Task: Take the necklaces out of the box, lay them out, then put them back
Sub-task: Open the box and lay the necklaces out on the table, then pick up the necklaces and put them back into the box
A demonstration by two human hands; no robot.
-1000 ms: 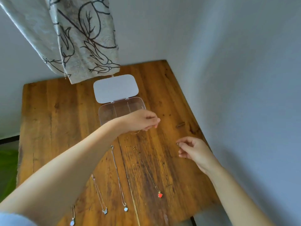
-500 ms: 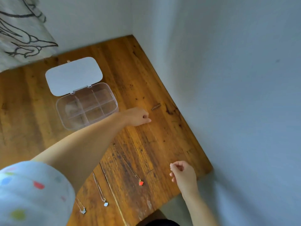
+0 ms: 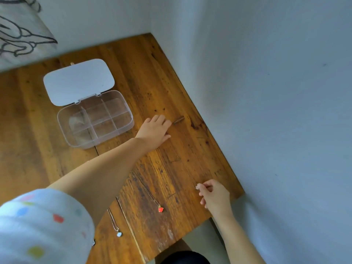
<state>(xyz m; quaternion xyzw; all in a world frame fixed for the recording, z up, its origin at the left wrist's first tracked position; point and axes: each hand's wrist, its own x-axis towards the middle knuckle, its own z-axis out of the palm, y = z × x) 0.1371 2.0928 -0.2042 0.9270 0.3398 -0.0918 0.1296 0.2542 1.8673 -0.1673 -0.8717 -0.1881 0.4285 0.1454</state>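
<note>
A clear compartment box [image 3: 125,128] stands open on the wooden table [image 3: 148,77], its white lid [image 3: 79,81] folded back. My left hand [image 3: 154,130] rests on the table just right of the box, fingers closed on the far end of a thin necklace chain [image 3: 187,171]. My right hand [image 3: 215,195], near the table's front right edge, pinches that chain's small pale pendant [image 3: 198,186]. The chain runs faintly between both hands. A red-pendant necklace [image 3: 161,209] and a white-pendant necklace [image 3: 119,234] lie stretched out to the left. My sleeve partly hides another.
A grey wall [image 3: 266,111] runs close along the table's right edge. A patterned curtain [image 3: 19,39] hangs over the back left corner. A small dark mark or chip [image 3: 179,119] lies beside my left fingertips.
The view swung right and down. My left hand dropped onto the table beside the box, and my right hand drew back toward the front edge, pulling the chain out long.
</note>
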